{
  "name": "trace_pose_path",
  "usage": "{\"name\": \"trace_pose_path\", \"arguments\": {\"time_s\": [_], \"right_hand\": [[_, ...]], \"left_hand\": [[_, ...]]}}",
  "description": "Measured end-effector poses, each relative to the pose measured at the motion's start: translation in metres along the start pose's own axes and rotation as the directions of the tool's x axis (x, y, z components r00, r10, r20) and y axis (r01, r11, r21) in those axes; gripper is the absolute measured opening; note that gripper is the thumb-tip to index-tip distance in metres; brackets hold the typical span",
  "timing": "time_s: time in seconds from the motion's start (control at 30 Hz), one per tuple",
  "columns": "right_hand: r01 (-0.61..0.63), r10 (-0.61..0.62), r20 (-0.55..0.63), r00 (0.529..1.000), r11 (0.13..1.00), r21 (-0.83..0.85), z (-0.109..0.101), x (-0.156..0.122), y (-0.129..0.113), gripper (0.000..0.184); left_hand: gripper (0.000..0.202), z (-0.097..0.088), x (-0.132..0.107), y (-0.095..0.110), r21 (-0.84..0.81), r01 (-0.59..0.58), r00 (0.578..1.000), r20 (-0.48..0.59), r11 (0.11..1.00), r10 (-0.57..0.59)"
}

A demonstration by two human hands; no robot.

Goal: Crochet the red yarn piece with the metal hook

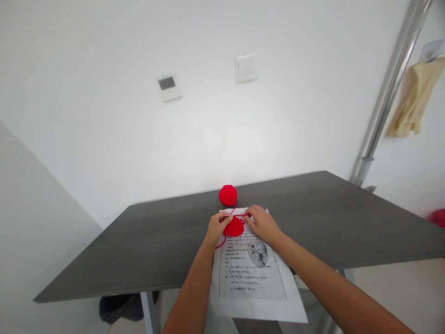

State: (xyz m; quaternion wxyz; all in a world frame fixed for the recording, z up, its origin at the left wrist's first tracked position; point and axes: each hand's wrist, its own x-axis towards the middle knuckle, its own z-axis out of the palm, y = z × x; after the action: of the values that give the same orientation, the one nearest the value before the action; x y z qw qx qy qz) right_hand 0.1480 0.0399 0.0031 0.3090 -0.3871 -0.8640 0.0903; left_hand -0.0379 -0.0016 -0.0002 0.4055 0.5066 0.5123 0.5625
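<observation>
Red yarn piece (234, 227), seen in the head view, sits above the far part of a printed sheet (250, 283), pinched at its left by the left hand (218, 227). The right hand (261, 223) grasps a thin rod (240, 215) along the piece's far edge. Just beyond rests a yarn ball (228, 195) on the dark table (167, 250). The sheet, partly covered by both hands, overhangs the near edge. Far right, cream gloves (415, 97) hang beyond a metal pole (385, 97).
</observation>
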Motion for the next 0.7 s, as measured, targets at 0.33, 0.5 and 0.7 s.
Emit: {"name": "trace_pose_path", "arguments": {"time_s": [0.33, 0.5, 0.7], "right_hand": [[-0.015, 0.016, -0.029, 0.999, 1.000, 0.015, -0.0013, -0.0005, 0.0030, 0.024], [0.072, -0.072, 0.010, 0.997, 0.997, 0.007, -0.0006, -0.0012, 0.0018, 0.017], [0.014, -0.001, -0.106, 0.994, 0.992, 0.127, 0.0043, 0.0001, 0.0092, 0.020]], "left_hand": [[0.023, 0.0005, 0.0011, -0.0021, -0.002, 0.002, 1.000, -0.007, 1.000, -0.002], [0.027, 0.0024, -0.0013, 0.0022, -0.030, 0.024, 1.000, 0.002, 0.999, -0.024], [0.030, 0.0013, -0.0014, 0.0054, -0.073, 0.039, 0.997, -0.057, 0.997, -0.043]]}}
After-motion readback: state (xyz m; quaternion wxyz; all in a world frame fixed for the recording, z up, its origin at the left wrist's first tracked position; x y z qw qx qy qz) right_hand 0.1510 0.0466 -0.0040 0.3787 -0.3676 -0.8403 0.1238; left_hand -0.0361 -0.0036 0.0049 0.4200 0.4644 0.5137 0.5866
